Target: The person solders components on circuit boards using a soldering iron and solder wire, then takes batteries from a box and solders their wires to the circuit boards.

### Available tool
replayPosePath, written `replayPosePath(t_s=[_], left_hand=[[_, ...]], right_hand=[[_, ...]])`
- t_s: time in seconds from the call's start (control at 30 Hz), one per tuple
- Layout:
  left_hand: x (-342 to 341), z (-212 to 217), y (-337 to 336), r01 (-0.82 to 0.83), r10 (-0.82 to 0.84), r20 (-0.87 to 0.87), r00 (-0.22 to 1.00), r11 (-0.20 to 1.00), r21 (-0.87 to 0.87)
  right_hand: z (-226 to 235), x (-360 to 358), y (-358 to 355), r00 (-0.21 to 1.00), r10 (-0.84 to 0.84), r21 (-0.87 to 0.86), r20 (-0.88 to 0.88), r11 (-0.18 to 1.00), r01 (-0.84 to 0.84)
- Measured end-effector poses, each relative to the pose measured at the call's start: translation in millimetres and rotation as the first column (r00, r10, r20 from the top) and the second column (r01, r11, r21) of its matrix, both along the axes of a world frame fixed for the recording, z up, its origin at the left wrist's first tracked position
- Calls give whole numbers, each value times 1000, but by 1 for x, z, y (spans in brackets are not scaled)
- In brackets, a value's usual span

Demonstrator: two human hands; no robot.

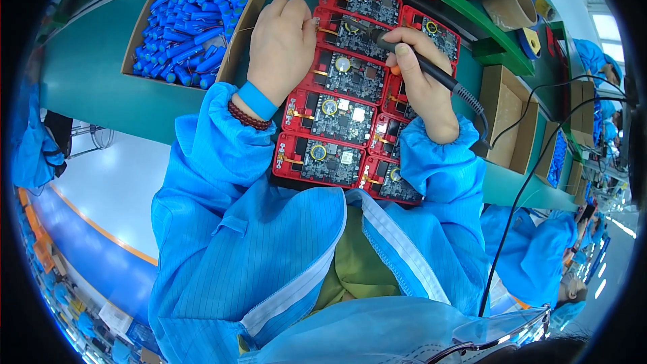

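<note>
While work on one circuit board (347,42) appears under way, which of the other boards (342,131) are finished cannot be told; all sit in red housings (284,162). Right hand (423,77): closed round a black soldering iron (437,73), its front end over that board, left of the hand. Left hand (282,47): fingers drawn together, contents unclear, just left of the same board. Further left: blue cylinders (192,27), loose in a carton (253,10).

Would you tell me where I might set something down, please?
Widest is the bare green bench along the left and near sides of the box of blue cylinders. A narrower gap between box and red cases lies partly under the left hand. Crowded: the cases, side by side beneath the right hand.
</note>
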State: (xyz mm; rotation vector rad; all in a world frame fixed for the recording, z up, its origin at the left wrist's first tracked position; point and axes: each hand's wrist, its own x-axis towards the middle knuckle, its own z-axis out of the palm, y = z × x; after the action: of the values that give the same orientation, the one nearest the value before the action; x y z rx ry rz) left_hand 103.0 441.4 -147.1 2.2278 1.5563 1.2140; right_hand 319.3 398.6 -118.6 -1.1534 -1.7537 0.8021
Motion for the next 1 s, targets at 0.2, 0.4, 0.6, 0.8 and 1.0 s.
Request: replayPosePath(t_s=[0.2,0.4,0.6,0.8,1.0], left_hand=[[1,2,-3,8,-8,22,1000,1000,23],[-8,17,-37,16,-14,60,998,999,-46],[-16,9,-62,50,-43,82,996,994,-94],[-17,9,-62,60,-51,85,995,993,-105],[-17,6,-62,74,-65,78,995,990,-124]], right_hand=[[11,1,-8,993,-64,-20,-97,998,62],[31,9,-38,990,-48,-37,-132,998,44],[23,8,-56,997,78,-9,7,997,-78],[15,1,-52,1000,29,-41,5,999,-29],[13,-3,-46,1000,25,-56,-4,998,-26]])
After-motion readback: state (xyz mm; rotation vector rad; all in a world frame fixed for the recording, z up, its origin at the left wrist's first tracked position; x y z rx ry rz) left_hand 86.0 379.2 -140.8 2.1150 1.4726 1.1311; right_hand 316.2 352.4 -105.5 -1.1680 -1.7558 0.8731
